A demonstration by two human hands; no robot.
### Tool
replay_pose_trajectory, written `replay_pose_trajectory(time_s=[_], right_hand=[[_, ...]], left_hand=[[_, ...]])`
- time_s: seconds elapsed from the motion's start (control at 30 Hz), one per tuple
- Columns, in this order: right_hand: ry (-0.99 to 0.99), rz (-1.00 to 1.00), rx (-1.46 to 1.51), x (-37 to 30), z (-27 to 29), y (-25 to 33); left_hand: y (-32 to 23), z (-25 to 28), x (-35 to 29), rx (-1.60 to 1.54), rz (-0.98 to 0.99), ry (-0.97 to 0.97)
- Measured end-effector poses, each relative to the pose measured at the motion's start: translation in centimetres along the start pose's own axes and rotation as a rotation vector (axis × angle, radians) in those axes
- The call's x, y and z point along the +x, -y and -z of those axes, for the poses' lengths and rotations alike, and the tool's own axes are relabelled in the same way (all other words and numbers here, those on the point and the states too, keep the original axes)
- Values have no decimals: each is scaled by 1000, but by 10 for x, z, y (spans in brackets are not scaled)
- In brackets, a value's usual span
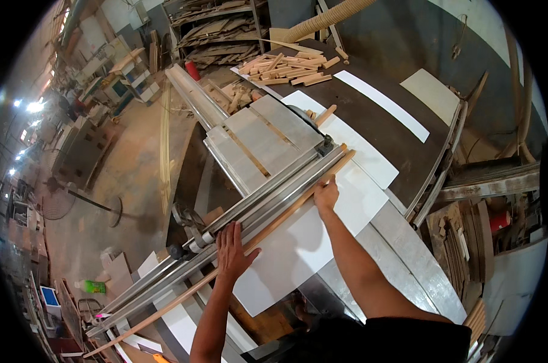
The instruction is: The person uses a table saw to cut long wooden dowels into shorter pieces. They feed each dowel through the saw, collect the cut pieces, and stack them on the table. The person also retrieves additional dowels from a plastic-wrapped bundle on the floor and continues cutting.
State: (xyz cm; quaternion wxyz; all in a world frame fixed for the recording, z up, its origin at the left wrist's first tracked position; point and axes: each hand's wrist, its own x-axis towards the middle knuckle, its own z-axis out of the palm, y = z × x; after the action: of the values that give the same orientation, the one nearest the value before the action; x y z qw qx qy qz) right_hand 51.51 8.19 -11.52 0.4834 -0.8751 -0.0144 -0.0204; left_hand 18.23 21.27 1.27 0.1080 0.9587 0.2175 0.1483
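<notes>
The right grip (326, 193) is clamping on the wood strip (286, 213), fingers curling over it near its far end. The left grip (231, 253) is spreading, fingers lying on the metal fence (289, 189), thumb standing apart, the strip passing beneath the palm; whether the palm is pressing on it I cannot tell.

The strip's long axis is running diagonally from lower left to upper right, alongside the fence's right flank; whether they are touching all along is unclear. The right hand is sitting nearer the far tip, the left nearer the middle, and the near end is trailing well past the left hand.

The fence is blocking the strip's left side, and a dark knob (326, 144) is standing at the fence's far end, near the tip. A slotted plate (244, 145) is lying beyond the fence. A white board (286, 260) is spreading below the hands. Farther off, a brown worktop (374, 124) is carrying a heap of short wood pieces (292, 68) and a white band (386, 103).
</notes>
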Motion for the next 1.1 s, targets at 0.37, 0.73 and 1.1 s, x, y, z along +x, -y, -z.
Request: replay_pose_trajectory(time_s=[0.37,0.73,1.1], right_hand=[[65,-142,44,-22,11,44],[114,-232,178,-23,18,82],[135,-273,256,-6,-2,70]], left_hand=[[1,-44,20,129,149,-64],[7,-51,22,139,198,-122],[18,-57,32,105,180,-149]])
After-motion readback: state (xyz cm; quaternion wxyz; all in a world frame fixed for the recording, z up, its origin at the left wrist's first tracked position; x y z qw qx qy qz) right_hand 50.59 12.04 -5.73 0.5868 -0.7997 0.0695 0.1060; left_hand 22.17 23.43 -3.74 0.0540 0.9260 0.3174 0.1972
